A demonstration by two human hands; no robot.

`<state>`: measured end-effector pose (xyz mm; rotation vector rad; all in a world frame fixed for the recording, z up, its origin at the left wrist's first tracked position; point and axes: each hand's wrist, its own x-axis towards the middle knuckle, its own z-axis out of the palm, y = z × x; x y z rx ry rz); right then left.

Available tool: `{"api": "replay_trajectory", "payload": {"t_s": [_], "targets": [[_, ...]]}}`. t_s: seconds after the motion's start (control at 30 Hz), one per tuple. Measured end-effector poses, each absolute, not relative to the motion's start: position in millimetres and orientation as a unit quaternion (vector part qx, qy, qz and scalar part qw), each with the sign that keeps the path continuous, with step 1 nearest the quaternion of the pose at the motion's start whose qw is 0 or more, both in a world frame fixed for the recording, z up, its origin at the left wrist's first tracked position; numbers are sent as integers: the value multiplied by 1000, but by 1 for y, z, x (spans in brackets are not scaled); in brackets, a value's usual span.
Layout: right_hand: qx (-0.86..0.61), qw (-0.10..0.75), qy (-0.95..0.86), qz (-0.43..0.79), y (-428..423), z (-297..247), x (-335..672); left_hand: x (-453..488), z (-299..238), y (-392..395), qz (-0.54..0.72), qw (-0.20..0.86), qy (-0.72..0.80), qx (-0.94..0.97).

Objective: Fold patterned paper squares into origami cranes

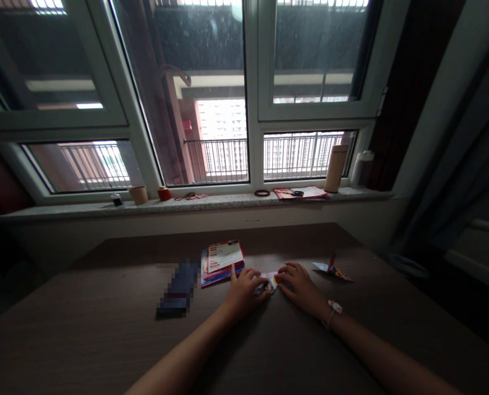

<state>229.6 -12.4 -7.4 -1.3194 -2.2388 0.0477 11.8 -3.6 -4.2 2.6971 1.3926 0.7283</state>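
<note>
A small folded piece of printed paper [273, 281], pale with yellow and purple patches, lies on the table between my two hands. My left hand [246, 289] grips its left side with curled fingers and thumb, one finger stretched toward the stack. From the right, my right hand [299, 286] holds the paper's other edge under its fingertips; a band with a white ornament circles that wrist. Beside the left hand is a stack of printed sheets [224, 258] with red and blue borders. Right of the right hand stands a folded paper crane [332, 269].
A blurred-out dark flat object [177, 291] lies left of the stack on the brown table [83, 312]. Along the windowsill [223, 203] stand a paper cup [138, 195], a red can [164, 193], scissors [297, 193] on sheets, a tan flask [335, 169] and a grey bottle [361, 170].
</note>
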Motion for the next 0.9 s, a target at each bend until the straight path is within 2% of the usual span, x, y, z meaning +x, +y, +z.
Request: {"api": "replay_trajectory", "payload": {"t_s": [0.23,0.53,0.73,0.9], "targets": [[-485,287,-826,26,-12,-6,231,13,0,-4,248,14,438,864],[-513,353,-780,59,-8,-5,237,16,4,-3,290,-37,473,831],[-529,311,-787,71,-7,-8,235,18,3,-6,251,-60,463,848],[-531,321,-783,36,-10,-7,233,15,-6,0,188,5,445,876]]}}
